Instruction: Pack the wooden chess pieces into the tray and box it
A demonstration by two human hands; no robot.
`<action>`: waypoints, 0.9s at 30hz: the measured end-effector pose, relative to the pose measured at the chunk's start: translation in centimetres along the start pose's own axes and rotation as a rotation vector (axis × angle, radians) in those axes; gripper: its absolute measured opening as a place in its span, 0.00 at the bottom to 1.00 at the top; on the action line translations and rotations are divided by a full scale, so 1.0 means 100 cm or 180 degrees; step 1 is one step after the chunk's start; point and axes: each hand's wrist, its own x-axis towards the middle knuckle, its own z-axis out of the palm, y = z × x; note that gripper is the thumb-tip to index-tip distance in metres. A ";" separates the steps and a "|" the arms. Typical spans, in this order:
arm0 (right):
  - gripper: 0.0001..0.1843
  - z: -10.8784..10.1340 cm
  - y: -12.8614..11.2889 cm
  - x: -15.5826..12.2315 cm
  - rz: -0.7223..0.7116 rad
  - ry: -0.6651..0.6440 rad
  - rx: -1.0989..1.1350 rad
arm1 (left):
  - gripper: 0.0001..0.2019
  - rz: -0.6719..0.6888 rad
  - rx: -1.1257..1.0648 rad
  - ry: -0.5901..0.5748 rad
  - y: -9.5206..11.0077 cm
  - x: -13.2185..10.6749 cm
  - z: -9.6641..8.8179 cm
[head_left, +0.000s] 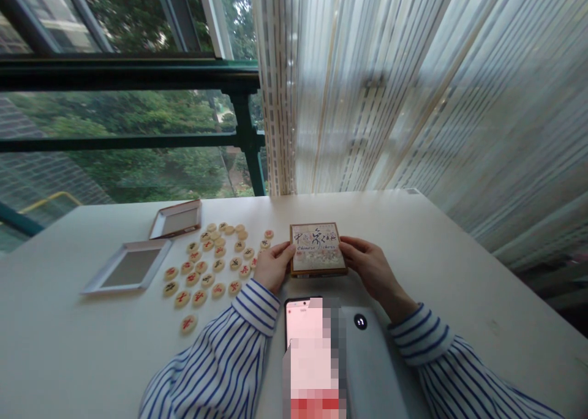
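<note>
A square Chinese chess box (318, 253) with printed lettering lies on the white table in front of me. My left hand (274, 266) grips its left edge, thumb along the side. On the opposite edge, the fingers of my right hand (367, 263) are pressed against the box. Just left of my left hand, several round wooden chess pieces (218, 264) with red or black characters are spread over the table; a few are partly hidden behind that hand.
An open box lid or tray (174, 220) and a larger white-rimmed tray (96, 285) stand at the left. Close to me lie a phone (305, 345), partly blurred out, and a grey device with a small display (361, 321). A sheer curtain (367, 100) hangs behind the table (459, 272).
</note>
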 end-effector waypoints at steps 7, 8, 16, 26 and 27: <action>0.14 -0.002 -0.004 0.000 0.0104 -0.0073 0.0107 | 0.21 -0.0116 -0.0066 0.0214 0.006 -0.007 0.006; 0.14 -0.002 -0.004 0.001 0.0095 -0.0068 0.0094 | 0.23 -0.0124 -0.0058 0.0251 0.007 -0.008 0.007; 0.18 -0.009 -0.012 -0.001 -0.0078 0.0344 -0.0602 | 0.21 -0.0193 -0.0101 0.0211 0.017 -0.016 0.020; 0.23 -0.027 -0.023 0.005 -0.0288 0.0411 -0.0808 | 0.20 -0.0118 0.0101 0.0071 0.026 -0.014 0.043; 0.23 -0.030 -0.025 0.006 -0.0291 0.0415 -0.0811 | 0.20 -0.0111 0.0121 0.0056 0.026 -0.014 0.045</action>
